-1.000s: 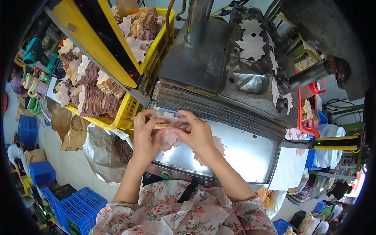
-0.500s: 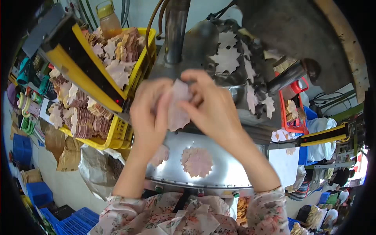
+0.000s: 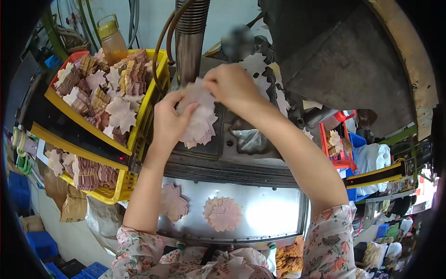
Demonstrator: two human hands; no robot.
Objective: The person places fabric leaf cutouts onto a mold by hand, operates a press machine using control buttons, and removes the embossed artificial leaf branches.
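Note:
My left hand (image 3: pixel 169 121) grips a fanned stack of pale pink leaf-shaped cutouts (image 3: pixel 200 123), thumb lying across the front. At the stack's upper edge, the fingers of my right hand (image 3: pixel 230 86) are pinched together on the tip of the cutouts. The stack is held over the dark machine bed, in front of the metal column (image 3: pixel 189 56). To its right sits a shiny, jagged-edged metal piece (image 3: pixel 251 139). Nearer me, two piles of the same cutouts, a round one (image 3: pixel 223 215) and a left one (image 3: pixel 174 203), lie on the metal shelf (image 3: pixel 274 209).
On the left, a yellow basket (image 3: pixel 162 69) holds many stacked cutouts and a bottle (image 3: pixel 113 44). Yellow-and-black bars stand at the left (image 3: pixel 79 130) and right (image 3: pixel 378 175). Punched sheet material (image 3: pixel 260 69) lies behind my right hand. A red basket (image 3: pixel 343 163) is at right.
The stack has turned from edge-on to face-on and fanned out. My right hand has moved up to its top edge. The whole view has shifted, showing more of the machine bed.

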